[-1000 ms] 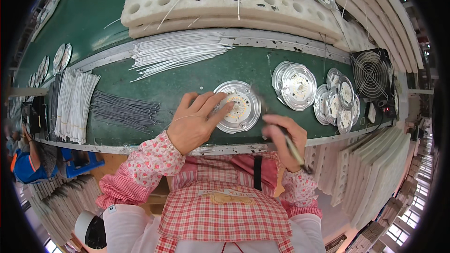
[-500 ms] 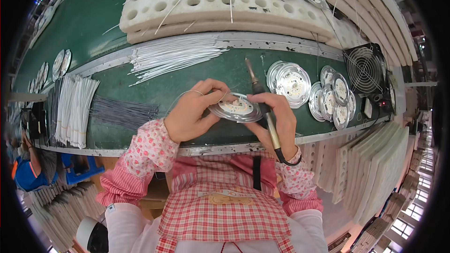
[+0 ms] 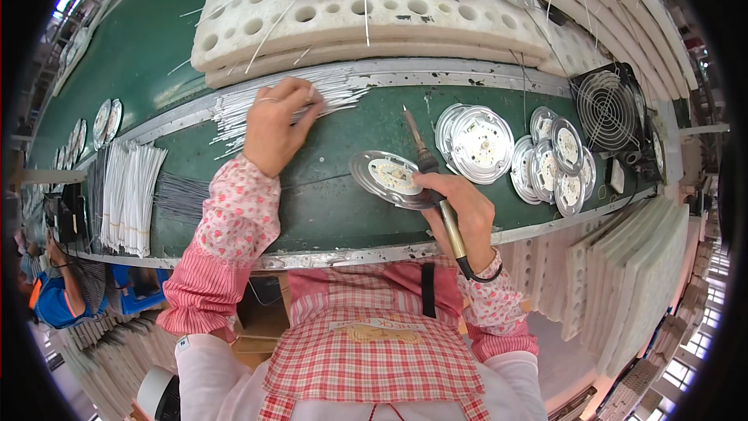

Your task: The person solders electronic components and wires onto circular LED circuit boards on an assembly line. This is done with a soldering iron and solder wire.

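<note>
My left hand (image 3: pixel 282 126) is over the pile of thin white wires (image 3: pixel 331 87), thumb and fingers drawn together at the strands; the fingertips partly hide what they pinch. In my right hand (image 3: pixel 465 206) are both a soldering iron (image 3: pixel 449 226) and a round clear-rimmed LED light module (image 3: pixel 392 174). The iron's metal tip points up and away from me, beside the module. The module is tilted, its white board facing up, with my right thumb and fingers gripping its right edge.
Stacked LED modules (image 3: pixel 481 143) and a looser heap (image 3: pixel 567 148) lie right of my right hand, near a black fan (image 3: pixel 606 111). Left are bundled white wires (image 3: pixel 132 199) and dark wires (image 3: pixel 181 199). A holed foam block (image 3: pixel 335 27) stands behind a metal rail (image 3: pixel 436 72).
My left hand has let go of the LED module and moved up and left to the white wires. My right hand still holds the module and the iron, nearly in place.
</note>
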A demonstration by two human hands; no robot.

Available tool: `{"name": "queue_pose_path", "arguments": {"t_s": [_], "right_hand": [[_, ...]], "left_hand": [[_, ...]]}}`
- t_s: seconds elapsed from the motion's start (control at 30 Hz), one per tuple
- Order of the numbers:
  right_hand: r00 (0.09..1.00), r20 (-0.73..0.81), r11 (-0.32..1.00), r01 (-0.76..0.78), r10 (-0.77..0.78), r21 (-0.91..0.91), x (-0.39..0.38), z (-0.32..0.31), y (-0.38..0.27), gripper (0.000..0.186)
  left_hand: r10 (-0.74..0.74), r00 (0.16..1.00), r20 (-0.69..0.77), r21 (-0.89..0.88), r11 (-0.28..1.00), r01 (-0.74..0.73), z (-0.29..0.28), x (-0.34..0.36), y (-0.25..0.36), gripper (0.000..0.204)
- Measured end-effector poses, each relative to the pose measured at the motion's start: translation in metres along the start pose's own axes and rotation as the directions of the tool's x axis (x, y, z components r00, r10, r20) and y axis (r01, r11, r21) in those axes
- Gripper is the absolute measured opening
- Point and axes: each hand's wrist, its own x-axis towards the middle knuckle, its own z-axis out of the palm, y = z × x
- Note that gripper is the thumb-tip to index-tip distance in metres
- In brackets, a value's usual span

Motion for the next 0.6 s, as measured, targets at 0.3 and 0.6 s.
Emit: {"name": "queue_pose_path", "arguments": {"t_s": [0.3,0.6], "right_hand": [[0.999,-0.039,0.999,-0.013,0.011,-0.048,0.0,0.004,-0.013,0.038],[0.963,-0.195,0.976,-0.16,0.187,0.148,-0.002,0.029,-0.019,0.034]], "left_hand": [[-0.298,0.954,0.006,-0.437,0.858,0.271,-0.042,-0.022,0.065,0.015],[-0.354,0.933,0.06,-0.424,0.838,0.345,0.0,-0.036,0.111,0.014]]}}
